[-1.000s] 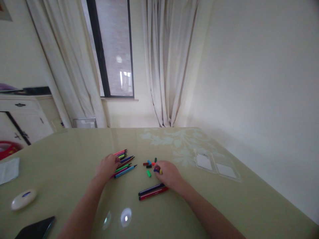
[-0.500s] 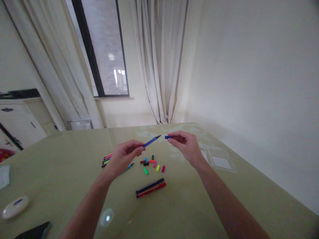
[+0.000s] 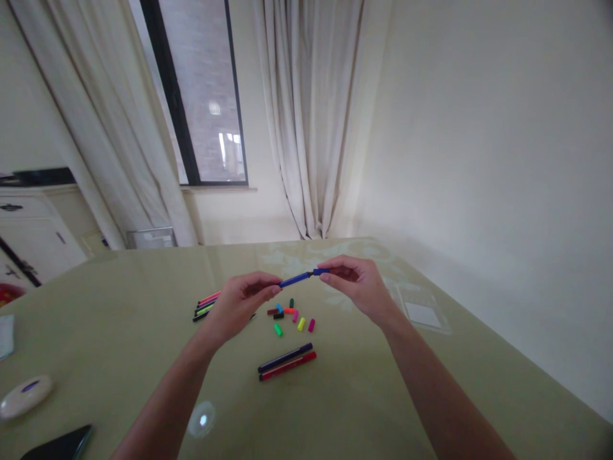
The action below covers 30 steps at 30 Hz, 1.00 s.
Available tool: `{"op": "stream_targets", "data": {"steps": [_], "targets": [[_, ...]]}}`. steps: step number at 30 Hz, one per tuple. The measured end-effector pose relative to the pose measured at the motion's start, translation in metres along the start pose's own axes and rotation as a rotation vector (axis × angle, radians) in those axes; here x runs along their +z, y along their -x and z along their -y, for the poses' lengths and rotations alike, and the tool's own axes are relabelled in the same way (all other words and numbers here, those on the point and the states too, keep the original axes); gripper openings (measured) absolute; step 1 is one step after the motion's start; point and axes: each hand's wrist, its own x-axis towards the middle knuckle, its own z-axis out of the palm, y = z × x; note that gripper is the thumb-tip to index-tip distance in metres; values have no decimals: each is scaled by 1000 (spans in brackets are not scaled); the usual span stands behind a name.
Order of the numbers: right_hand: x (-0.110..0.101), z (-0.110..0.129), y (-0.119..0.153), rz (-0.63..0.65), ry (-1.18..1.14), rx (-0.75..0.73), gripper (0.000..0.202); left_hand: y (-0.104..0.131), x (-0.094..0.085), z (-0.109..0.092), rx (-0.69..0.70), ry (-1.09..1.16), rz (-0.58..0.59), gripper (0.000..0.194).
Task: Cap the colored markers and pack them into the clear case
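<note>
The held pen point(image 3: 294, 280) is blue with a dark tip, its cap point(image 3: 320, 271) also blue. The loose caps point(image 3: 301, 324) are yellow, green, dark green, magenta, pink, orange, light blue, brown and black. One capped pen point(image 3: 285, 358) is dark navy, the other point(image 3: 288, 367) red with a dark end. The bench point(image 3: 239, 396) is plain olive-green, with a pale leafy pattern towards its far edge. The curtains point(image 3: 311, 115) are plain off-white; the window frame point(image 3: 175, 96) is black.

The person's left hand point(image 3: 237, 303) and right hand point(image 3: 361, 289) were bare. The left forearm point(image 3: 175, 390) and right forearm point(image 3: 424, 383) were uncovered down to the view's lower edge, each tapering toward the hand. The fingers point(image 3: 345, 261) looked slender; finer detail was too small to tell.
</note>
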Motion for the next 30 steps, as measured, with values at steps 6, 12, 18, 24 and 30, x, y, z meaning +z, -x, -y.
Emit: {"op": "stream_targets", "data": {"steps": [6,12,18,24,30], "targets": [[2,4,2,79,27,28,23,1,-1,-3,12,-33,-84,26],[4,5,4,42,59,-3,21,5,1,-9,-6,4,-128,28],[5,7,6,39,72,-27,17,6,3,-14,9,-5,-159,25],[6,6,7,20,25,12,17,4,6,-11,28,-12,-174,21],[7,1,5,110,144,61,21,3,0,-8,16,-83,-47,26]]}}
